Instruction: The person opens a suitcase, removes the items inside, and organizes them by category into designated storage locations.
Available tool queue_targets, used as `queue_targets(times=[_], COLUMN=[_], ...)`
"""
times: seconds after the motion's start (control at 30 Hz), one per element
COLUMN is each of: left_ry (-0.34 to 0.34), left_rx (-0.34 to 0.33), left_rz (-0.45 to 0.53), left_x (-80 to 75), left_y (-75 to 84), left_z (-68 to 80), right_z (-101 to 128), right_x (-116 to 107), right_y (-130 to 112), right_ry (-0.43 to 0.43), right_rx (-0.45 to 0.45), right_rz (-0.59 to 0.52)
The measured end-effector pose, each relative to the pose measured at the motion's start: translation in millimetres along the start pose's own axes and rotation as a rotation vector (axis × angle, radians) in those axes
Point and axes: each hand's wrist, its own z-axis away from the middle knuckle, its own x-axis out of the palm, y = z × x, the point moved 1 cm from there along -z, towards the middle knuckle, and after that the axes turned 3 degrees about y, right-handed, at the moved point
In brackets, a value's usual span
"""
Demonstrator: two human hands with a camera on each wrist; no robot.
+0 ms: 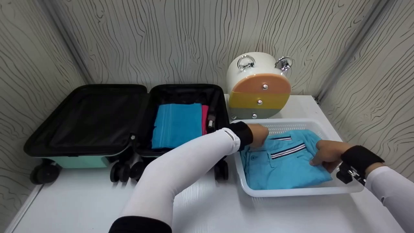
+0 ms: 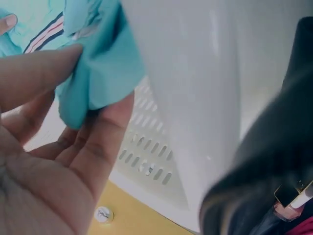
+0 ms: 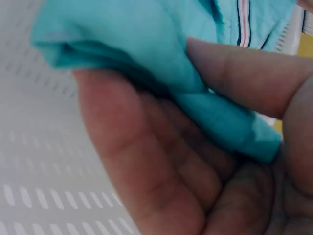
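The shirt [image 1: 284,161], turquoise with a striped collar band, lies folded in the basket [image 1: 304,191], under both hands. The left hand [image 1: 257,135] pinches its far-left edge between thumb and fingers; the left wrist view shows cloth caught there against the basket wall. The right hand [image 1: 325,154] grips the near-right edge, and the right wrist view shows a fold of fabric clamped between thumb and fingers [image 3: 146,161].

Left of the left hand, an open suitcase [image 1: 129,123] holds a blue folded cloth [image 1: 177,124] with a pink one [image 1: 205,118] beside it. Beyond the hands stands a round drawer box [image 1: 258,87].

Both grips take only edges, so the fold would likely sag open or slip if lifted. The light basket could also drag along should cloth snag on its perforated wall.
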Motion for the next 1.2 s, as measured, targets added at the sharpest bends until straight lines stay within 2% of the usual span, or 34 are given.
queue_targets(times=[0.13,0.23,0.33,0.43,0.53,0.63,0.7,0.83,0.93,1.0,1.1,1.2], left_ry=[-0.086,-0.157,-0.167,-0.097,0.026,0.134,0.191,0.26,0.294,0.301,0.279,0.238], left_rx=[-0.024,-0.015,0.015,0.036,0.062,0.084,0.072,0.016,-0.053,-0.099,-0.171,-0.262], left_rz=[-0.04,-0.043,-0.042,0.024,0.114,0.198,0.256,0.329,0.392,0.423,0.416,0.378], left_x=[0.6,-0.7,-7.1,-20.3,-36.7,-51.4,-59.0,-67.9,-66.3,-60.1,-46.2,-31.7], left_y=[1.0,-3.0,-12.4,-30.0,-54.7,-83.1,-101.7,-138.5,-164.8,-180.6,-199.0,-211.8], left_z=[3.3,6.6,11.1,19.0,32.7,50.0,62.8,90.0,111.1,124.9,141.3,150.4], right_z=[-4,-6,-11,-18,-23,-23,-23,-24,-23,-22,-21,-23], right_x=[10,16,15,9,0,-10,-17,-24,-24,-22,-18,-13], right_y=[-7,-13,-20,-30,-44,-61,-76,-114,-146,-167,-195,-218], right_ry=[-0.002,-0.005,0.011,0.076,0.139,0.161,0.173,0.228,0.26,0.267,0.261,0.243], right_rx=[0.07,0.112,0.119,0.077,0.008,-0.078,-0.127,-0.261,-0.359,-0.416,-0.47,-0.514], right_rz=[0.062,0.124,0.154,0.149,0.149,0.129,0.14,0.137,0.067,0.0,-0.085,-0.183])
